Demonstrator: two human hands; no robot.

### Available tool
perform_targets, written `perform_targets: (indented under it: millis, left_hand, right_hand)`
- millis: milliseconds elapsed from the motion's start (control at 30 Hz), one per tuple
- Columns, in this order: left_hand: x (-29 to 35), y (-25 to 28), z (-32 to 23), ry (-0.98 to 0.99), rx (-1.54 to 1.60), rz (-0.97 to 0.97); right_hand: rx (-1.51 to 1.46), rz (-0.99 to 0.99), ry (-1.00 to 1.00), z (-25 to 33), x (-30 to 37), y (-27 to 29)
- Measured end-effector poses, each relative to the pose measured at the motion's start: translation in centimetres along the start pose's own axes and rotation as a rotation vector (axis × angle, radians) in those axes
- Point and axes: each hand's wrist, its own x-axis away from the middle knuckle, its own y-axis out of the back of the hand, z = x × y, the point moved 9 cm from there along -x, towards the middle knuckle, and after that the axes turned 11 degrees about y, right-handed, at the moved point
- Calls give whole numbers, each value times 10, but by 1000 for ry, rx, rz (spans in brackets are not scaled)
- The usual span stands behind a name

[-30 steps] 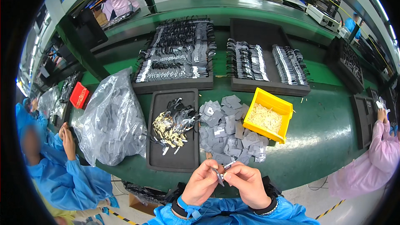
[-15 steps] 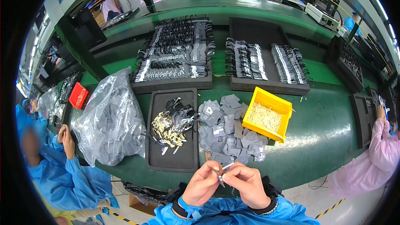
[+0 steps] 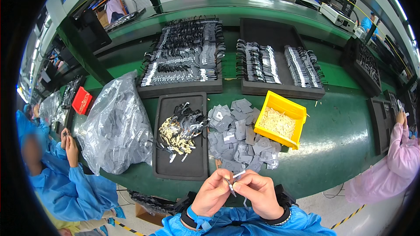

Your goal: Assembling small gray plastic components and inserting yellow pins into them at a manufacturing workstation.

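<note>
My left hand [image 3: 213,192] and my right hand [image 3: 259,192] meet at the near edge of the green bench, fingertips pinched together on a small grey part with a thin metal strip [image 3: 232,181]. Just beyond my hands lies a heap of flat grey square pieces [image 3: 238,137]. Left of the heap, a black tray [image 3: 167,168] holds a tangle of black cables with gold and silver tips [image 3: 180,129]. A yellow bin [image 3: 295,113] of pale small parts stands to the right of the heap.
A clear plastic bag of grey pieces [image 3: 116,122] slumps at the left. Two large black trays of finished cable parts [image 3: 186,59] [image 3: 280,63] lie farther back. A person in blue [image 3: 65,179] sits at the left, a person in pink [image 3: 393,166] at the right.
My hands stay pinched on the small part, with only slight finger movement. A person in pink at the back has walked to the right.
</note>
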Motion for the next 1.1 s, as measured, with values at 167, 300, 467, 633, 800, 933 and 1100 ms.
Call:
perform_targets:
  millis: [167,300,467,633,800,933,1100]
  left_hand:
    - [0,-1,0,3,4,11]
    - [1,1,1,4,-1,-1]
    - [1,0,1,1,-4,-9]
    - [1,-1,0,-3,-18,-1]
    - [1,-3,0,-13,-27,11]
    - [2,-4,-1,-25,-37,21]
    - [4,-4,-2,-40,-62,5]
  right_hand:
    - [12,-17,-9,1,0,1]
    - [35,-15,1,1,1,1]
    - [58,-16,26,1,2,2]
    - [109,-1,45,3,2,2]
    - [112,14,54,4,2,2]
    - [136,36,54,3,3,1]
    - [123,59,50,4,2,0]
